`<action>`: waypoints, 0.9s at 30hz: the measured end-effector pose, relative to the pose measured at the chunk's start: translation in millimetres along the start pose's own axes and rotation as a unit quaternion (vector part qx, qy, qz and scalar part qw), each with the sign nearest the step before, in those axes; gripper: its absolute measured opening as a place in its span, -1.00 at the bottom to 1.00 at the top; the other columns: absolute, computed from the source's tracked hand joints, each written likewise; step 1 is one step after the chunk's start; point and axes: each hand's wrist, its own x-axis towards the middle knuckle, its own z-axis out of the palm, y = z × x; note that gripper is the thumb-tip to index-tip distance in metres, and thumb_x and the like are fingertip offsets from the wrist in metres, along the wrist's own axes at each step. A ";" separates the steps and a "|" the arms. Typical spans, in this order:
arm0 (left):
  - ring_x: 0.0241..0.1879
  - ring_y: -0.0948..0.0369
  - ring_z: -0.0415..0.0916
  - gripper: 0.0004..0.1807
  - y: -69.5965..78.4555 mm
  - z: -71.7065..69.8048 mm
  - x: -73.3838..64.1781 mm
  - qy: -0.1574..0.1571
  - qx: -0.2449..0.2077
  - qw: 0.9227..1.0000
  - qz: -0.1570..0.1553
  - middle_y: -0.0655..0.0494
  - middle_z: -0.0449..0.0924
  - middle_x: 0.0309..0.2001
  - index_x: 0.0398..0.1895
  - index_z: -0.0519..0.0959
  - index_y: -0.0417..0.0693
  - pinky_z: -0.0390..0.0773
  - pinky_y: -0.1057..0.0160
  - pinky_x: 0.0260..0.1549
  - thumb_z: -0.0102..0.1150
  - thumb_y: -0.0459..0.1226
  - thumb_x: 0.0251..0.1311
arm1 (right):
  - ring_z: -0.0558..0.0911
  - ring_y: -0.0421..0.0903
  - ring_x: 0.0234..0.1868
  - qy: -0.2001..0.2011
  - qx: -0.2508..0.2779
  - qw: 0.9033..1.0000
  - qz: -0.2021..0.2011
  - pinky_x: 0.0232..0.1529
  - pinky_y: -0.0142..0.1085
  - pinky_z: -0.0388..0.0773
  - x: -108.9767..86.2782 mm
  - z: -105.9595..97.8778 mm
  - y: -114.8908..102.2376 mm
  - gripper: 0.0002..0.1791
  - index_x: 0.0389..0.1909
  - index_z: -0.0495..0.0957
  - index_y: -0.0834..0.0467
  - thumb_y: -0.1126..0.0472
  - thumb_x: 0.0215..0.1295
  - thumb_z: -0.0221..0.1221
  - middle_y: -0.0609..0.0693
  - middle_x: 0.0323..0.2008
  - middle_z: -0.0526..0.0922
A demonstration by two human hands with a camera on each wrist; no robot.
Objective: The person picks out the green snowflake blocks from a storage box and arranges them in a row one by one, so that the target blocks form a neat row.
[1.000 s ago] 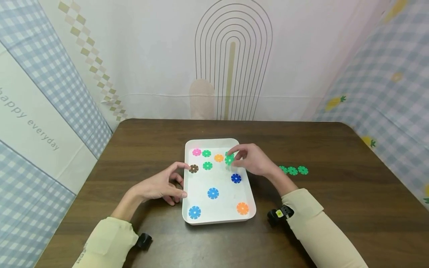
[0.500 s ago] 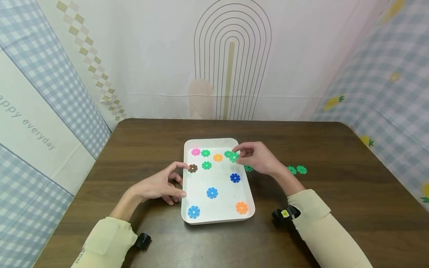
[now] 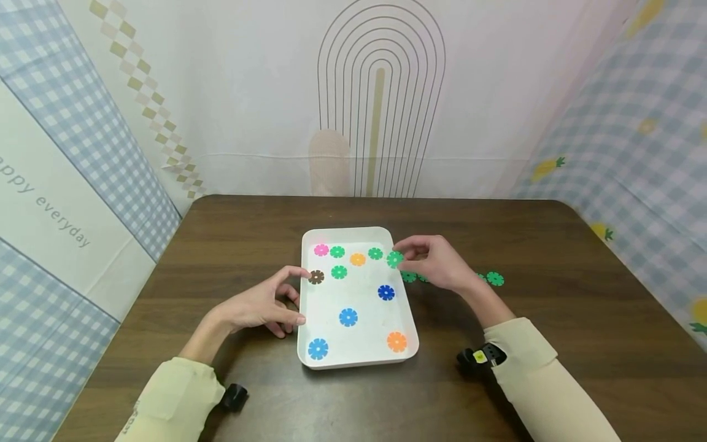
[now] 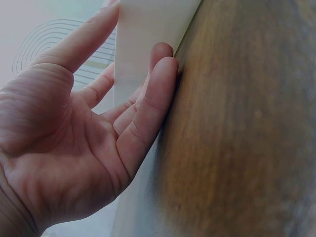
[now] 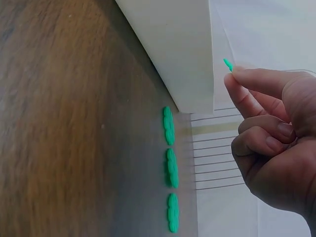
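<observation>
My right hand pinches a green flower-shaped plastic disc between thumb and index finger, over the far right rim of a shallow white tray. In the right wrist view, only the thin edge of the pinched green snowflake disc shows past the fingertips, and the other fingers are curled. My left hand holds the tray's left side, thumb and index finger at the rim. Against the outer tray wall rest the lower fingers in the left wrist view.
Inside the tray lie several discs, among them a pink one, a brown one, a dark blue one and an orange one. Right of it, green discs lie in a row on the wooden table, partly behind my right forearm.
My right hand has moved rightward with the green disc, from above the tray's interior to its right rim, uncovering another green disc inside. The left hand keeps its hold.
</observation>
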 end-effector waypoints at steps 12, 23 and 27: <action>-0.31 0.04 0.67 -0.03 1.5 0.1 -0.7 0.001 0.001 1.000 -0.003 -0.20 0.47 0.03 0.57 0.07 0.03 0.78 0.02 -0.32 0.52 -0.22 0.25 | 0.60 0.02 -0.19 0.012 0.005 1.000 0.012 -0.31 -0.30 0.59 -15.0 -12.5 10.5 -0.63 0.16 0.69 0.14 0.21 0.36 0.41 0.09 -0.17 0.70; -0.32 0.03 0.67 -0.04 1.0 -0.1 0.2 0.001 0.003 1.000 -0.002 -0.20 0.46 0.03 0.57 0.08 0.06 0.78 0.02 -0.31 0.52 -0.22 0.26 | 0.62 0.00 -0.22 0.032 0.004 0.999 0.011 -0.31 -0.30 0.55 -32.3 -22.2 28.9 -0.62 0.16 0.67 0.16 0.21 0.35 0.42 0.08 -0.21 0.73; -0.31 0.04 0.67 -0.04 1.1 -0.2 0.2 0.002 0.005 1.000 -0.002 -0.20 0.47 0.03 0.56 0.09 0.07 0.78 0.02 -0.31 0.53 -0.22 0.25 | 0.62 0.00 -0.22 0.034 0.005 0.999 0.015 -0.31 -0.30 0.54 -37.1 -26.5 33.3 -0.61 0.17 0.67 0.16 0.20 0.36 0.42 0.08 -0.22 0.74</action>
